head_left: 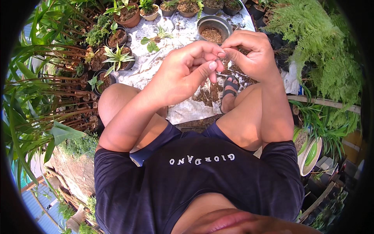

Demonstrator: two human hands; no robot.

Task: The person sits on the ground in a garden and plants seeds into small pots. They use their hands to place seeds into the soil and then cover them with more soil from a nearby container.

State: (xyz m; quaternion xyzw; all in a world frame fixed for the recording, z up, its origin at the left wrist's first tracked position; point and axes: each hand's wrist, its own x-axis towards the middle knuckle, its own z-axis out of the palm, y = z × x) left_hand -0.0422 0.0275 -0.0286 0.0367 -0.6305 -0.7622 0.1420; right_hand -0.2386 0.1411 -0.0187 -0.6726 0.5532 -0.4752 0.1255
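Observation:
My left hand (182, 68) and my right hand (252, 54) meet in front of me above a white sheet (140, 44). Between the fingertips is a small, thin dark strand (217, 59), too small to name more exactly. My left thumb and fingers hold it from one side. The right thumb and forefinger pinch it at the left forefinger's tip. Just beyond the hands stands a grey plastic pot (201, 26) with brown growing medium (211, 34) in it. A small uprooted plant (155, 39) with green leaves lies on the sheet left of the pot.
Potted plants (118, 58) line the sheet's left side, and more pots (188, 7) stand along its far edge. Spilled soil (204, 98) lies near my sandalled foot (229, 90). Feathery green foliage (318, 44) hangs at the right, above a wooden rail (324, 104).

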